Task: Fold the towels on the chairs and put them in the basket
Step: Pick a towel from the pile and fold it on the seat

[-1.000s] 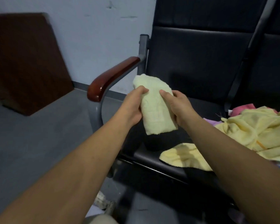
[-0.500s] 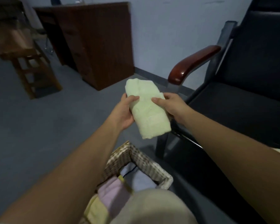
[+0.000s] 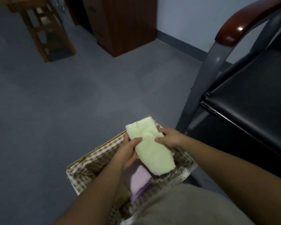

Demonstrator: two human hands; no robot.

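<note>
Item held: one pale yellow towel (image 3: pixel 150 148), folded into a long narrow bundle, at lower centre of the frame. It lies at a slant, its far end toward the upper left and its near end toward the lower right.

My left hand (image 3: pixel 128 151) grips the towel's left edge. The thumb is curled over the top face and the fingers are tucked underneath, out of sight. My right hand (image 3: pixel 169 138) grips the right edge opposite, with the thumb pressed on top and the fingers wrapped round the far side. Both forearms enter from the bottom of the frame.

The towel sits directly over the wicker basket (image 3: pixel 91 157), which stands on the grey floor (image 3: pixel 71 95) in the lower centre and has a checked liner. I cannot tell whether the towel's near end touches what is inside.

Basket contents: a folded lilac towel (image 3: pixel 139 179) lies just below and to the left of the yellow one. Anything else in there is too dark to make out.

My knee in beige cloth (image 3: pixel 185 207) covers the basket's near right corner at the bottom of the frame.

A black chair seat (image 3: pixel 250 98) fills the right side, with a grey metal frame leg (image 3: pixel 199 88) coming down just beside the basket's far corner. Its reddish wooden armrest (image 3: pixel 237 30) is at upper right.

A dark wooden cabinet (image 3: pixel 125 25) stands against the pale wall at top centre. A wooden stool (image 3: pixel 45 28) is at upper left, blurred.
</note>
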